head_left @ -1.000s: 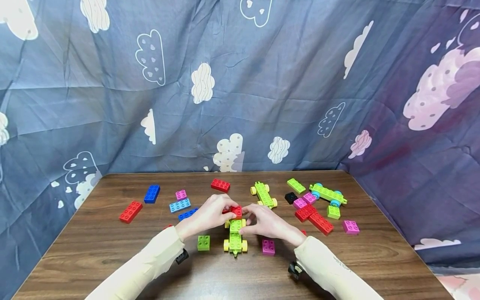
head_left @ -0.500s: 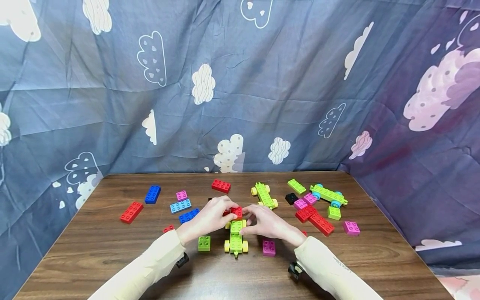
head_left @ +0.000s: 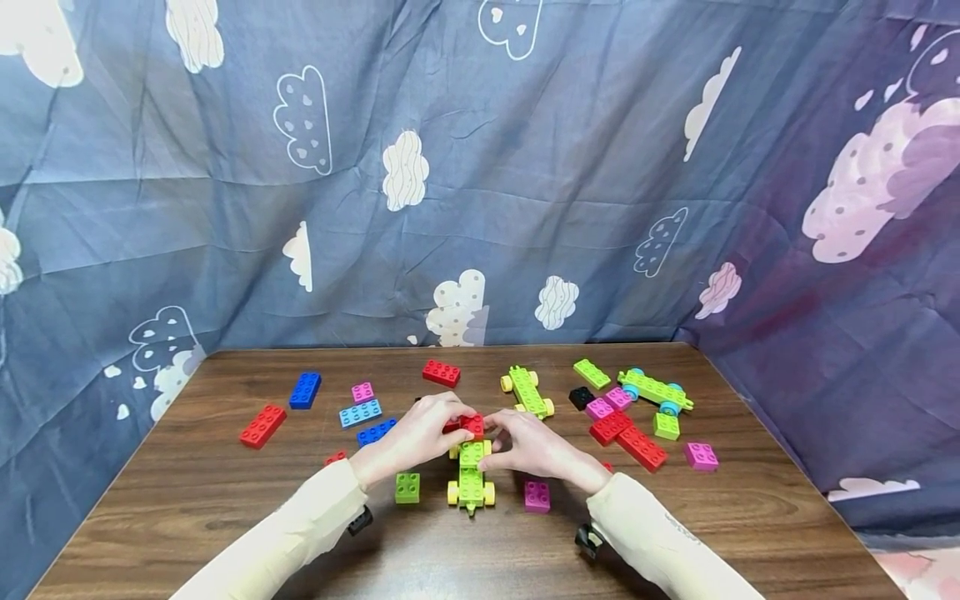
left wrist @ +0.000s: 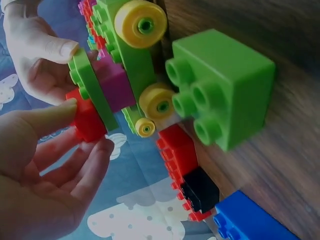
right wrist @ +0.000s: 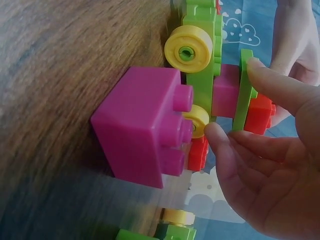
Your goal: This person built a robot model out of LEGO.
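In the head view, my left hand grips a red brick between thumb and fingers. The brick sits studs up on the far part of a thin green plate. My right hand holds that plate from the right, thumb at its near end and fingers toward its far end. Under the plate is a pink brick, mounted on a green wheeled base with yellow wheels. A loose green brick lies left of the base, and a magenta brick lies to its right.
Behind the hands stand a second yellow-wheeled base and a red brick. Blue bricks and red bricks lie left. At right are a blue-wheeled base, red bricks and a black brick.
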A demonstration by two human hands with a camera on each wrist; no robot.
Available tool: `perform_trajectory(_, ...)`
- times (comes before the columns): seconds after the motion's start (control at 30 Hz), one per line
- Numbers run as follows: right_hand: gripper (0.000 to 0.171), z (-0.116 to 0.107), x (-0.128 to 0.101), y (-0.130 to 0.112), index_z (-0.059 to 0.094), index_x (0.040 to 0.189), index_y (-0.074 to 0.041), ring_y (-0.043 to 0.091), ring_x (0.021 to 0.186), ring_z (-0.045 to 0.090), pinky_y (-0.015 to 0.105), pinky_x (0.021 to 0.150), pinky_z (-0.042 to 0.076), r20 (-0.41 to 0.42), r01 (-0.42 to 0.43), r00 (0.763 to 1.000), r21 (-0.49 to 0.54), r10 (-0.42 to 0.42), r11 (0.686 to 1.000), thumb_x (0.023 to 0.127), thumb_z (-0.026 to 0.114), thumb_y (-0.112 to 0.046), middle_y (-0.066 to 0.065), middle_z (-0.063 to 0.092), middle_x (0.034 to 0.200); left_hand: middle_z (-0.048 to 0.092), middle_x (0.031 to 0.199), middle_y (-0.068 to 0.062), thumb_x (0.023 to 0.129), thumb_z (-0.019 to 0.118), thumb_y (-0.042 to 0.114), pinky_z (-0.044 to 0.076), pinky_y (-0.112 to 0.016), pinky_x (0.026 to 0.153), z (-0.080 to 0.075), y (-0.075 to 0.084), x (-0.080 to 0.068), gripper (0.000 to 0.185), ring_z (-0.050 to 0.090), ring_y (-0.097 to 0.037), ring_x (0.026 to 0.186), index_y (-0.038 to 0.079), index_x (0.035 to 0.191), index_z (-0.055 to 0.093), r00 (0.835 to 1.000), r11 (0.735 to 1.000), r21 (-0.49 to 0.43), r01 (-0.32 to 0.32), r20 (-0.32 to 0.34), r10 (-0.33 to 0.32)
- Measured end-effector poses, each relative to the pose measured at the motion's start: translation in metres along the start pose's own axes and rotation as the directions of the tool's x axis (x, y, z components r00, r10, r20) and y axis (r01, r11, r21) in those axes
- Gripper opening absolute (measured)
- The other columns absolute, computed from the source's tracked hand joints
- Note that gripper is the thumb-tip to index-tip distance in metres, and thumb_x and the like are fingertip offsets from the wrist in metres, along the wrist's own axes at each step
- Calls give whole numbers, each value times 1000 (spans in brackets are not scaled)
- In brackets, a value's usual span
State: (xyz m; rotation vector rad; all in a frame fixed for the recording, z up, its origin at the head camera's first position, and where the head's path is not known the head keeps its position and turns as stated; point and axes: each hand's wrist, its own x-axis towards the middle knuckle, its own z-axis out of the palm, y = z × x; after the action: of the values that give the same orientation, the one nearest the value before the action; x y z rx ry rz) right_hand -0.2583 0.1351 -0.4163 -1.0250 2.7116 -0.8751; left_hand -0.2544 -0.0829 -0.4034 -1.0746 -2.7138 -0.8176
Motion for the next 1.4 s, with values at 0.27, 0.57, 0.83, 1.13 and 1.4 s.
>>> perform_trajectory(0.27, 57, 3, 0, 2, 64, 121, 1, 19, 85, 71, 28, 82, 56, -25, -7, 1000, -24, 7, 1000, 79, 83, -32, 13, 71, 113, 69, 101, -11, 92, 68, 9, 52, -22, 71, -9, -7, -2, 26, 61, -20, 86, 1, 116, 71, 998, 992, -126, 21, 55, -14)
perform_trajectory(0.57, 61, 6, -4, -1, 59, 123, -3, 14, 83, 67, 27, 80, 53, -75, 11, 997, -37, -14, 999, 77, 84, -34, 13, 68, 108, 74, 98, -10, 90, 72, 12, 59, -34, 84, -7, -10, -3, 18, 70, -19, 90, 4, 105, 69, 993, 960, -254, 114, 43, -107)
perform_trajectory(0.83, 61, 1, -5, -3, 60, 125, -1, 17, 82, 68, 29, 81, 55, -91, 36, 995, -53, -41, 998, 77, 85, -31, 12, 69, 108, 74, 101, -11, 91, 70, 10, 60, -35, 83, -3, -7, -4, 19, 71, -20, 89, 2, 108, 68, 996, 969, -234, 82, -1, -85)
perform_trajectory(1.13, 59, 0, -6, -1, 61, 123, 2, 19, 80, 70, 33, 81, 57, -88, 75, 993, -67, -81, 995, 78, 84, -28, 15, 70, 109, 73, 97, -9, 93, 68, 11, 59, -30, 76, 3, -8, -5, 18, 68, -14, 82, 1, 109, 68, 999, 987, -163, 5, -49, -13)
perform_trajectory(1.4, 59, 1, -4, -1, 60, 125, 1, 19, 83, 70, 30, 79, 57, -64, 72, 995, -79, -77, 994, 80, 82, -30, 17, 69, 112, 72, 100, -7, 94, 67, 13, 58, -30, 78, 3, -9, -9, 22, 67, -15, 85, 3, 113, 68, 998, 991, -134, 22, -56, -30)
